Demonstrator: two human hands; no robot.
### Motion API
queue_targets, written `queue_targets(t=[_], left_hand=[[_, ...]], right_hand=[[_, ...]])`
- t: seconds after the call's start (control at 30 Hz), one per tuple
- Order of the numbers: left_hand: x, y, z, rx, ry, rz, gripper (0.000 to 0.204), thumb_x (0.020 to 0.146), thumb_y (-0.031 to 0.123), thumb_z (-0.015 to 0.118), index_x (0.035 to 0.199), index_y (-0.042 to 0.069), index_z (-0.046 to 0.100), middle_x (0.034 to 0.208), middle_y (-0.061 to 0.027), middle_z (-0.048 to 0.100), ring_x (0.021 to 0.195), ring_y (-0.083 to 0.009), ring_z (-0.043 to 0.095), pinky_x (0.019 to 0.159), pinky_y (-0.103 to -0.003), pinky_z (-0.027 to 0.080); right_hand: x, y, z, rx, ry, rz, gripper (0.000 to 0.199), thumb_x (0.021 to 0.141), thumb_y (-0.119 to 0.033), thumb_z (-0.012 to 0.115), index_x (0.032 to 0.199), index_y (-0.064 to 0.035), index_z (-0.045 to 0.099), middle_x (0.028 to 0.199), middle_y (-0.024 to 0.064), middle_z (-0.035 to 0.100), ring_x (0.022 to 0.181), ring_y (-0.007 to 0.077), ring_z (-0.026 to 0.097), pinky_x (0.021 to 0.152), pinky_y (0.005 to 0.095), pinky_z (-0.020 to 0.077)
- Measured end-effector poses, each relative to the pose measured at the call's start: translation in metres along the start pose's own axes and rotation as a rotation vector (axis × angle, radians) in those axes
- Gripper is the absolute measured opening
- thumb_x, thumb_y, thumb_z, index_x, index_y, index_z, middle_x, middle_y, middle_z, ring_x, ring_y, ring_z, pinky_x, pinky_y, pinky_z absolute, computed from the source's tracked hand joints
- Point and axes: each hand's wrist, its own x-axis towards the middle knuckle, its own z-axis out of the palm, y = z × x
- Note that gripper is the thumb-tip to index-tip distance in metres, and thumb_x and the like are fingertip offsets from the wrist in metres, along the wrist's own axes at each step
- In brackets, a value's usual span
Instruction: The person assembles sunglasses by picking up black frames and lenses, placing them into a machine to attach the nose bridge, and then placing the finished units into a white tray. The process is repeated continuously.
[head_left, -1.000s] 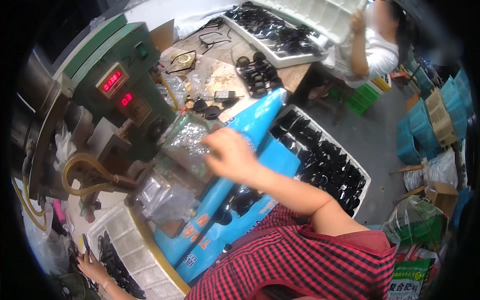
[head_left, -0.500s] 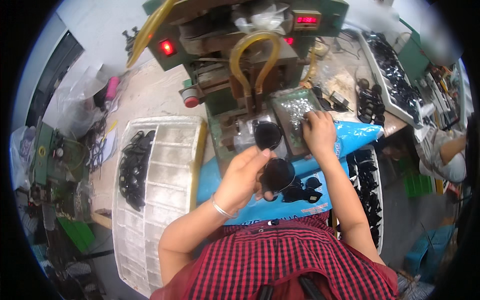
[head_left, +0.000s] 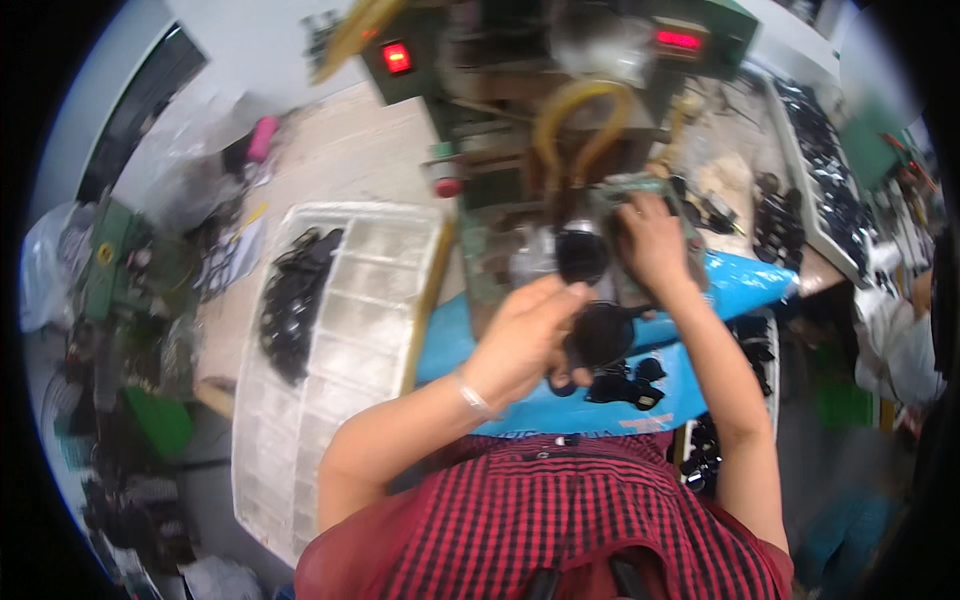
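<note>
My left hand [head_left: 530, 335] is closed on a pair of sunglasses [head_left: 603, 337] with round dark lenses, held upright on end in front of the machine [head_left: 495, 195]. The upper lens sits near the machine's worktop; fingers curl round the rim between the two lenses. My right hand [head_left: 655, 245] reaches over a shallow green-edged tray [head_left: 640, 183] of small shiny bits, its fingers stretched out and a little apart. Motion blurs the fingertips, and no part shows between them. More dark glasses [head_left: 630, 385] lie on the blue plastic sheet [head_left: 450, 345] below my hands.
At left stands a white compartment tray [head_left: 350, 425] with dark glasses [head_left: 295, 310] along one side. Glasses also lie on the table [head_left: 778, 225] and in a long tray [head_left: 815, 170] at right. A yellow hose [head_left: 590, 92] loops before the machine; a red button [head_left: 446, 187] juts out.
The whole view has shifted, so most things appear farther right. My right hand's fingers have straightened and reach farther into the tray of bits. My left hand still holds the sunglasses.
</note>
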Motion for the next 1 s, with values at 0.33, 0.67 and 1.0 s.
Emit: queue_targets(t=[0.33,0.67,1.0], left_hand=[[-0.028,0.019,-0.063,0.673,-0.096,0.290,0.026,0.091,0.027,0.062,0.098,0.002,0.064,0.086,-0.0109,0.068,0.073,-0.0174,0.068,0.060,-0.029,0.053],[-0.075,0.077,-0.372,1.941,1.015,0.113,0.034,0.072,0.009,0.065,0.105,0.012,0.069,0.116,-0.0151,0.061,0.111,-0.0336,0.053,0.095,-0.041,0.045],[-0.057,0.067,-0.202,0.929,0.868,0.855,0.016,0.091,0.011,0.062,0.099,-0.002,0.067,0.093,-0.0034,0.065,0.077,-0.0137,0.057,0.071,-0.027,0.045]], right_hand=[[-0.024,0.015,-0.020,0.287,0.240,0.293,0.016,0.084,-0.009,0.066,0.097,-0.0008,0.067,0.096,0.0117,0.068,0.092,0.0262,0.064,0.085,0.0324,0.0478],[-0.040,0.024,-0.026,0.524,0.173,0.423,0.019,0.085,-0.007,0.065,0.101,0.0016,0.066,0.095,0.0073,0.068,0.089,0.0135,0.063,0.083,0.0258,0.0476],[-0.002,-0.051,-0.110,0.798,0.087,0.216,0.021,0.076,-0.010,0.068,0.095,-0.0013,0.070,0.089,0.0095,0.069,0.085,0.0182,0.065,0.079,0.0286,0.0488]])
